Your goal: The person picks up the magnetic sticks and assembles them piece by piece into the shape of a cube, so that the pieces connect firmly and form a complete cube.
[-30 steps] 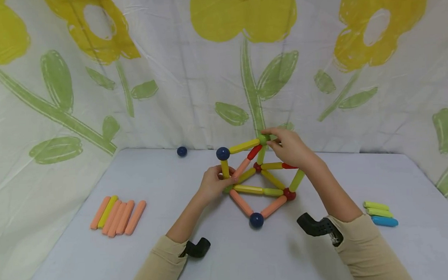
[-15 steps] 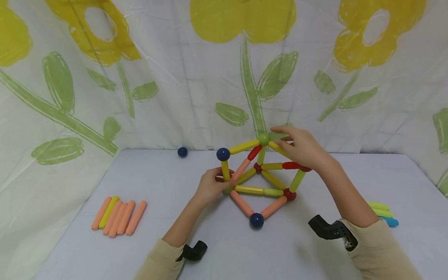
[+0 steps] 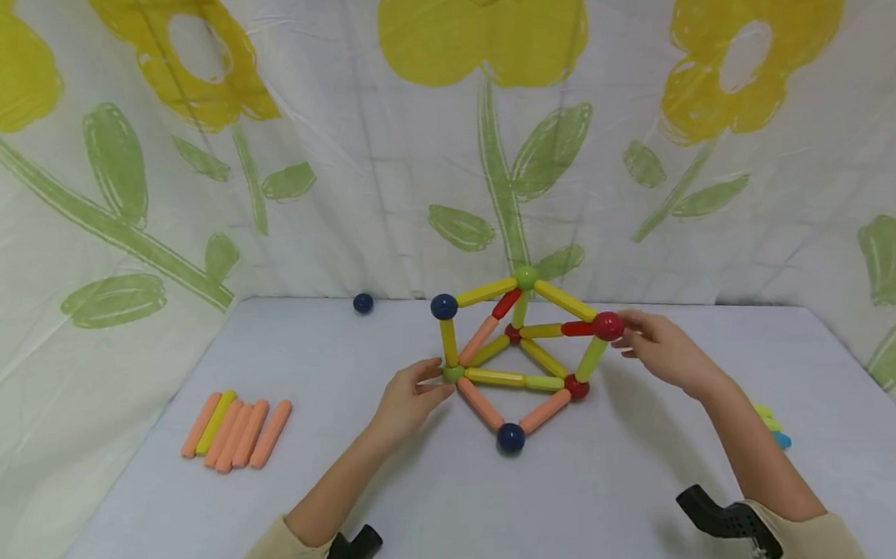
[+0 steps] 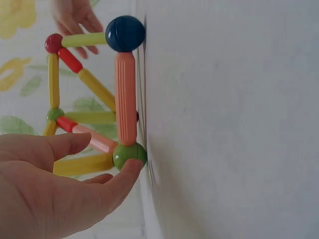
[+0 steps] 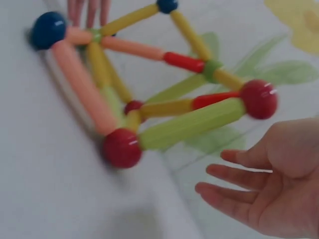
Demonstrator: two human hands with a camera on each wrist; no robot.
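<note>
A magnetic ball-and-rod frame (image 3: 497,379) stands mid-table, joined from yellow, salmon, red and lime rods with coloured balls. My left hand (image 3: 408,402) is at its lower left corner, fingers spread around the green ball (image 3: 454,374). In the left wrist view one fingertip (image 4: 132,167) overlaps that green ball, while another digit stays apart from it. My right hand (image 3: 669,353) is beside the upper right red ball (image 3: 608,326), holding nothing. The right wrist view shows its loosely bent fingers (image 5: 219,194) below that red ball (image 5: 259,99), with a gap between.
Several salmon rods (image 3: 240,434) and a yellow rod (image 3: 216,423) lie at the left. A loose dark blue ball (image 3: 362,303) sits near the back edge. Lime rods (image 3: 767,417) and a blue rod (image 3: 781,440) lie at the right, partly behind the right forearm. A flowered cloth (image 3: 341,234) hangs behind.
My right hand has left the top green ball and moved right and down past the upper right red ball. My left hand has drawn back slightly, its fingers loosening. The frame keeps its shape.
</note>
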